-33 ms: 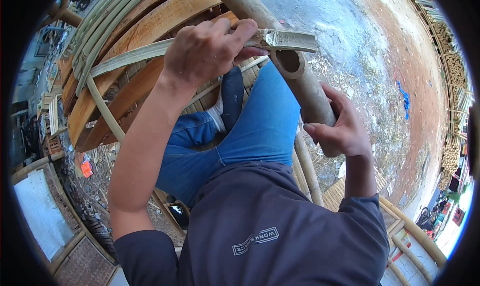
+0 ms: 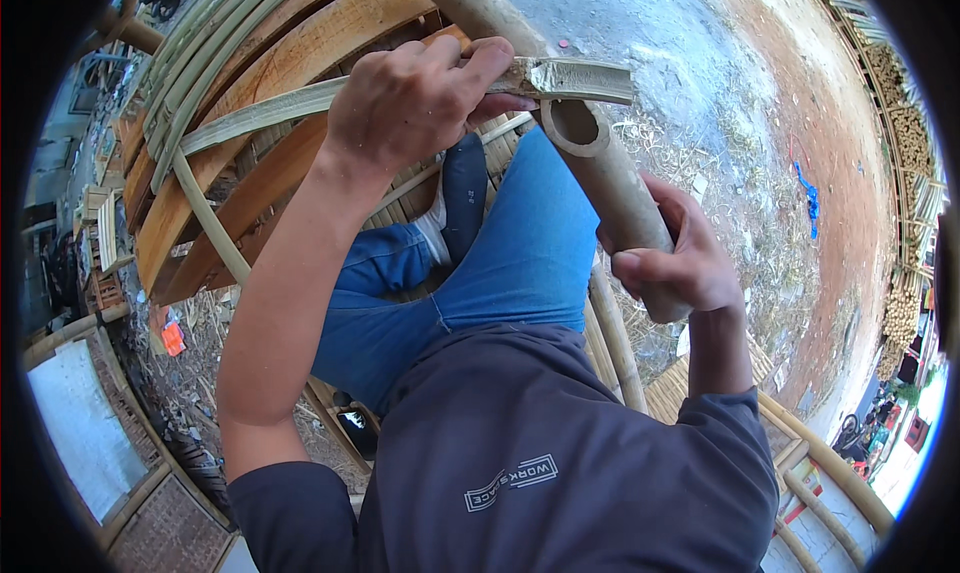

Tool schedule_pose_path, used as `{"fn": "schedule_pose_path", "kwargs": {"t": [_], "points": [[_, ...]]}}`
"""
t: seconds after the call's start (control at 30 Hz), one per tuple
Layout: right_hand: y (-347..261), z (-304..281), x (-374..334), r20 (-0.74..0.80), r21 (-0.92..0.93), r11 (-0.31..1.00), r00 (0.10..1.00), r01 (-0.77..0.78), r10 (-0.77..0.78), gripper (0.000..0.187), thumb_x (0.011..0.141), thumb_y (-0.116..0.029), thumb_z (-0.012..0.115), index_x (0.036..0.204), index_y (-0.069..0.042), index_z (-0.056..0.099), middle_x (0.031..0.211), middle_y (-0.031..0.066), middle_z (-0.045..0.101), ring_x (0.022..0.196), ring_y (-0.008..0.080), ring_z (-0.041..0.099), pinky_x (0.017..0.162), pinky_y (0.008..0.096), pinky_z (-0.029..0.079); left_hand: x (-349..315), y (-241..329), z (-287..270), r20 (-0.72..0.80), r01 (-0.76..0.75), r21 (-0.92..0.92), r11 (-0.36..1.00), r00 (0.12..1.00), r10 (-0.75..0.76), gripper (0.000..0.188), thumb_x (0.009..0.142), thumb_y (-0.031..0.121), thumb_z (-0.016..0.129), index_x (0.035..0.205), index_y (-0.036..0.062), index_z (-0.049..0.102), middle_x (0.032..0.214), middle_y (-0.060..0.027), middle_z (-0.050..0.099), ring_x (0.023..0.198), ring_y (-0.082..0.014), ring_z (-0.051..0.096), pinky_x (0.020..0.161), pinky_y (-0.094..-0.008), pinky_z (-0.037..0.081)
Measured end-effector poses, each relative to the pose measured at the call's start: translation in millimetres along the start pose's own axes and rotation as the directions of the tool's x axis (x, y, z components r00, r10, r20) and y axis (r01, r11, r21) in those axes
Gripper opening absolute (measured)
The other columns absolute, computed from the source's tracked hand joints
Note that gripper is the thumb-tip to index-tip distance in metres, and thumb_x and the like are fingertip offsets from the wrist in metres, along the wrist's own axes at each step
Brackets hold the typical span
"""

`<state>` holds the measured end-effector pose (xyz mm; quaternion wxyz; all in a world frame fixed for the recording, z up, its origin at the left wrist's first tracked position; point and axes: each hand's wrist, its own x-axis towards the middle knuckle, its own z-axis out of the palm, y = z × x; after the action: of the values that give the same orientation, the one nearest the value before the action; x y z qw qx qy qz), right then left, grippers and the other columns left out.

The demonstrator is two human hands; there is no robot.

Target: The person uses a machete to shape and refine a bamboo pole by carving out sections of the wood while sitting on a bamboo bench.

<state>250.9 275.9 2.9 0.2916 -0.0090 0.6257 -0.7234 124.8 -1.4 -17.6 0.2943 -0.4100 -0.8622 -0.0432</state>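
Note:
My left hand point(image 2: 420, 98) is closed round a split bamboo strip point(image 2: 585, 80), gripping it near its cut end. The strip runs back to the left over wooden boards, and its pale inner face shows at the right tip. In my right hand point(image 2: 680, 253) is a short bamboo tube point(image 2: 620, 188), fingers wrapped about its lower part. The tube's hollow end faces up, right beneath the strip; whether they touch I cannot tell. A thicker bamboo pole point(image 2: 480, 13) slants down from the top, its lower end hidden behind the strip.
Curved wooden boards point(image 2: 290, 58) and green bamboo strips point(image 2: 190, 83) lie at the upper left. My jeans-clad legs point(image 2: 530, 243) are below my hands. Shavings litter the ground, with a blue scrap point(image 2: 808, 198) at right. A phone point(image 2: 356, 431) lies beside my hip.
My right hand and the tube have tilted slightly, and more of the tube's lower end shows below the hand. The upper pole has shifted a little left. My left hand stays put.

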Motion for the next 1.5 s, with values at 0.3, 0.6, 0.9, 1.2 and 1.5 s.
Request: {"fn": "schedule_pose_path", "kwargs": {"t": [0.3, 0.6, 0.9, 1.2, 1.5], "points": [[3, 14, -9, -0.025, 0.112, 0.993, 0.999, -0.045, 0.048, 0.065, 0.082, -0.009, 0.075, 0.138, 0.005, 0.045, 0.09, 0.0077, 0.061, 0.067, 0.0117, 0.061, 0.058, 0.0275, 0.052, -4, 4, -6, 0.021, -0.01, 0.001, 1.0, 1.0, 0.01, 0.043, 0.091, 0.053, 0.06, 0.099, 0.0108, 0.058, 0.065, -0.0019, 0.054, 0.061, -0.0171, 0.066, 0.051, -0.0319, 0.055], [-1, 24, -11, -0.193, -0.675, 0.733, 0.94, 0.082, -0.283, 0.071, 0.079, -0.012, 0.073, 0.14, 0.006, 0.043, 0.097, 0.0206, 0.068, 0.089, 0.0328, 0.07, 0.083, 0.041, 0.053, -2, -1, -8, -0.022, -0.039, -0.002, 0.999, 0.999, 0.039, 0.044, 0.09, 0.056, 0.059, 0.096, 0.0121, 0.058, 0.063, -0.0016, 0.054, 0.06, -0.0164, 0.065, 0.05, -0.0309, 0.055], [10, 38, -15, -0.257, -0.773, 0.634, 0.923, -0.019, -0.285, 0.073, 0.08, -0.013, 0.071, 0.143, 0.003, 0.038, 0.091, 0.0278, 0.066, 0.086, 0.0454, 0.068, 0.077, 0.0464, 0.051, -6, 5, -5, 0.015, -0.018, 0.039, 0.999, 1.0, 0.018, 0.044, 0.088, 0.057, 0.06, 0.096, 0.0135, 0.059, 0.063, -0.0011, 0.054, 0.058, -0.0167, 0.065, 0.05, -0.0308, 0.055], [38, 48, -19, -0.321, -0.77, 0.637, 0.88, -0.027, -0.35, 0.076, 0.08, -0.012, 0.07, 0.145, 0.002, 0.033, 0.089, 0.0289, 0.067, 0.083, 0.048, 0.067, 0.074, 0.0505, 0.051, 1, 8, 4, -0.021, -0.082, -0.027, 0.996, 0.996, 0.081, 0.044, 0.085, 0.056, 0.063, 0.095, 0.0137, 0.06, 0.063, -0.0028, 0.054, 0.058, -0.0197, 0.065, 0.05, -0.0324, 0.054], [33, 29, -3, -0.306, -0.778, 0.628, 0.864, 0.016, -0.401, 0.07, 0.082, -0.019, 0.076, 0.14, -0.002, 0.041, 0.085, 0.0233, 0.068, 0.078, 0.0362, 0.07, 0.071, 0.0442, 0.053, 7, 7, 1, -0.05, -0.071, -0.057, 0.996, 0.996, 0.068, 0.046, 0.087, 0.058, 0.062, 0.093, 0.0125, 0.059, 0.064, -0.0026, 0.053, 0.059, -0.0202, 0.064, 0.051, -0.0334, 0.053]]}}
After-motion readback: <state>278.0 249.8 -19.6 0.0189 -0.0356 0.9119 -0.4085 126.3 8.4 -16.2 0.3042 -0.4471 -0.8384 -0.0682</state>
